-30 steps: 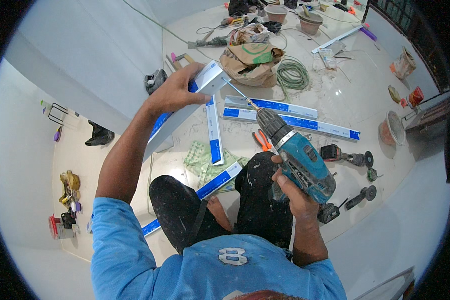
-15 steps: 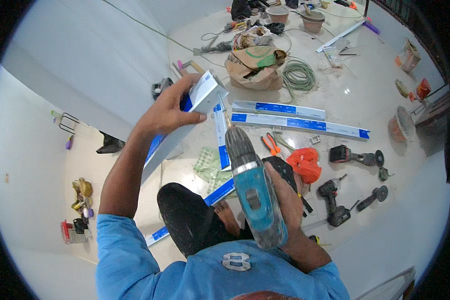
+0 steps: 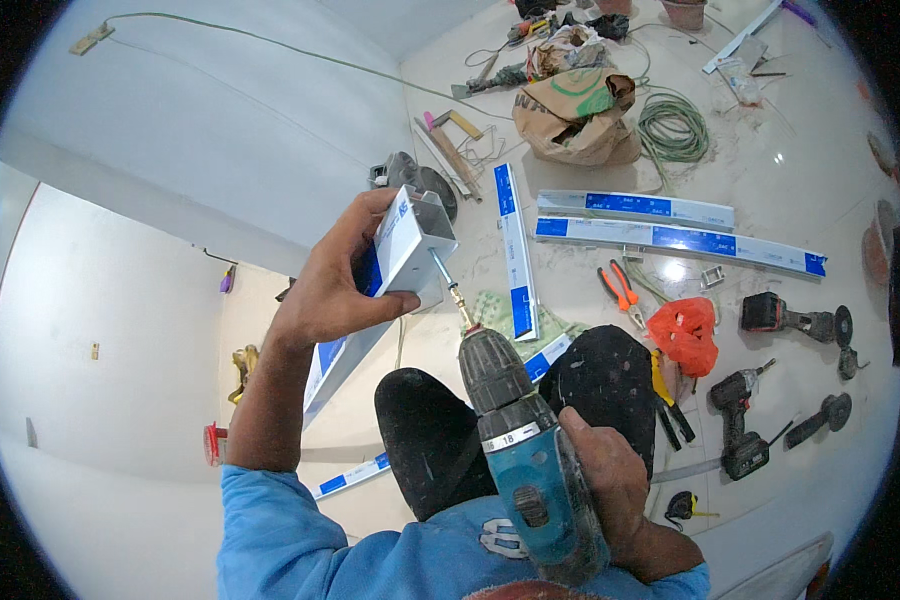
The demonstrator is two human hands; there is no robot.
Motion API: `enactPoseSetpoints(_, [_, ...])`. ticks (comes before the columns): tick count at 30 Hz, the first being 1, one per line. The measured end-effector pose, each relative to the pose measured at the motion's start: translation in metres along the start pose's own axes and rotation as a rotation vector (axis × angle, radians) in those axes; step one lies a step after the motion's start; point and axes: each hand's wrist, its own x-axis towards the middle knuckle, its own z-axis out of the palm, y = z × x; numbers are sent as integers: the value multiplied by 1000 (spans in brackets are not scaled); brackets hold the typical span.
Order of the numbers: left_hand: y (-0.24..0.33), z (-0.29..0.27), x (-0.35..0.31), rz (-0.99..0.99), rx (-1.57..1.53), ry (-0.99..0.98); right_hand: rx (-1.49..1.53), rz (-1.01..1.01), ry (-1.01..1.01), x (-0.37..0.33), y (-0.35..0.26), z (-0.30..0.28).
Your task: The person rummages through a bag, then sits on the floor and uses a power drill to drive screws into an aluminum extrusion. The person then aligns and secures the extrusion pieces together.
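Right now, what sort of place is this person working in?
Probably an indoor building or renovation site, judging by the teal drill in the right hand, and the black cordless driver and crumpled brown paper sack on the pale floor.

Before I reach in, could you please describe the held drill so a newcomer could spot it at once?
Find the blue shirt at the bottom, then the right hand above it. That hand holds the drill, its bit pointing toward the white-and-blue channel. The drill's teal body sets it apart from the black driver on the floor.
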Motion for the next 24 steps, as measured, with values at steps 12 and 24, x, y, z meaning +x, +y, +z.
enactPoseSetpoints(12, [5,18,4,-76,-127,79,207,-422,523,-7,21,22])
enactPoseSetpoints(24, [4,11,6,25,-83,41,193,230,64,-25,51,14])
